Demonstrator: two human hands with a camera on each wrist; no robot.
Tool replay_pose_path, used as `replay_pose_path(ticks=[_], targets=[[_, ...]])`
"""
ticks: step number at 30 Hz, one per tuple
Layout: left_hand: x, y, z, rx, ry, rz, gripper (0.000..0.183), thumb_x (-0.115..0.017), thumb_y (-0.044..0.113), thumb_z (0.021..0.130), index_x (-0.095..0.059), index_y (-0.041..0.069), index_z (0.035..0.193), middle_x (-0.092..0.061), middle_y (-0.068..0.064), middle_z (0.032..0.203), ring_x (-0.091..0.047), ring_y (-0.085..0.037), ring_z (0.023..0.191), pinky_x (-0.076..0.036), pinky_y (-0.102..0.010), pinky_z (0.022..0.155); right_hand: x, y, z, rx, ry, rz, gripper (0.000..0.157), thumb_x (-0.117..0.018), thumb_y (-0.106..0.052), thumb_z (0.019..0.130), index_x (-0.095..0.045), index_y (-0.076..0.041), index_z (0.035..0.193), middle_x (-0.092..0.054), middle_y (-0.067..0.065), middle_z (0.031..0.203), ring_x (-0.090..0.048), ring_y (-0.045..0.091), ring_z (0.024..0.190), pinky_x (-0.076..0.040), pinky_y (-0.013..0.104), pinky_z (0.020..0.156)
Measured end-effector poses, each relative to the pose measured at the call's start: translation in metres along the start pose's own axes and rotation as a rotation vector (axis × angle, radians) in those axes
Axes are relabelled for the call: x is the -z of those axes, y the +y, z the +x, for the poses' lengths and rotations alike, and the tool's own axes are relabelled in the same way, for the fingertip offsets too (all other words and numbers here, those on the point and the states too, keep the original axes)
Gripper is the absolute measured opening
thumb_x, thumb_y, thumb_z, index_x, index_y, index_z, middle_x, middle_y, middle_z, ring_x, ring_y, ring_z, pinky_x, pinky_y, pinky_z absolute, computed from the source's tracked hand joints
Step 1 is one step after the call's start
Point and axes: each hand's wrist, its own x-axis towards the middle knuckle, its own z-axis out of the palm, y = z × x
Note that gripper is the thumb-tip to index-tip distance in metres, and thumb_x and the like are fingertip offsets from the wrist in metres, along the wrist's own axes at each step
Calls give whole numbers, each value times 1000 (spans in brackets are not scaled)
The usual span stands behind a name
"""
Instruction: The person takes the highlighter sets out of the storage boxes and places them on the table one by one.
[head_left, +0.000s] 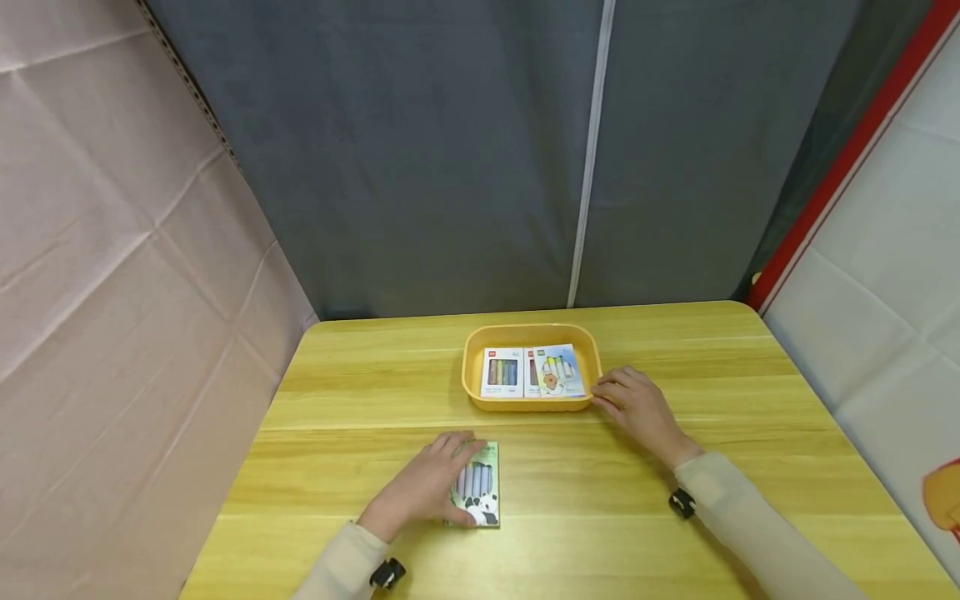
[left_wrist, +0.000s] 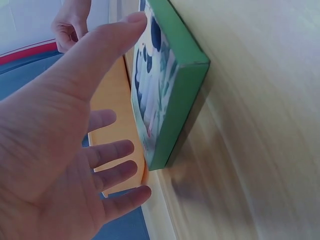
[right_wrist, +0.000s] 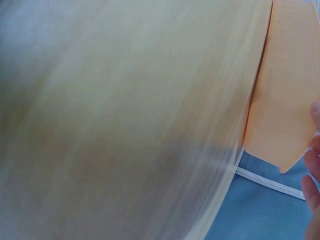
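A green marker box (head_left: 476, 493) with a panda picture lies flat on the table. My left hand (head_left: 429, 487) is over its left side, thumb at the near edge and fingers toward the far edge. In the left wrist view the fingers are spread, with the thumb (left_wrist: 112, 45) in front of the box (left_wrist: 172, 95). My right hand (head_left: 637, 410) is at the right end of a yellow tray (head_left: 525, 405), fingertips touching or close to its rim. In the right wrist view only some fingers (right_wrist: 312, 162) show beside the tray wall (right_wrist: 287, 85).
Inside the tray lie a white marker box (head_left: 502, 372), another mostly covered box (head_left: 530, 375), and a box with a flower picture (head_left: 558, 371) overlapping it. The wooden table (head_left: 360, 375) ends at a dark grey curtain (head_left: 420, 167). Pale cloth hangs on both sides.
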Motion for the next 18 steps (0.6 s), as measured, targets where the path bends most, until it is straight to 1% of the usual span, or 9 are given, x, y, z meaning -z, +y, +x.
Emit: replay_pose_path(ticks=[6,12,18], targets=[[2,-2,1,-4,12,27,117,-82,64,60,-32,16,154,-36,-14,157,-38,-32,143,-39,-52,114,0,0,0,10,11,-1,21,-85,-12,72,-78,-11,92,-70,0,92,-61,17,89,-52,35,78],[5,-3,3,0,12,19,113,-81,63,64,-31,17,155,-36,-12,158,-37,-30,144,-38,-52,115,-1,0,0,15,19,-7,24,-86,-10,68,-78,-11,91,-70,1,92,-62,18,87,-53,37,76],[9,-3,5,3,10,18,110,-78,62,69,-28,18,156,-34,-12,159,-36,-30,145,-36,-51,118,0,-1,0,3,5,-5,22,-86,-13,70,-78,-11,91,-70,1,92,-61,18,88,-53,37,77]])
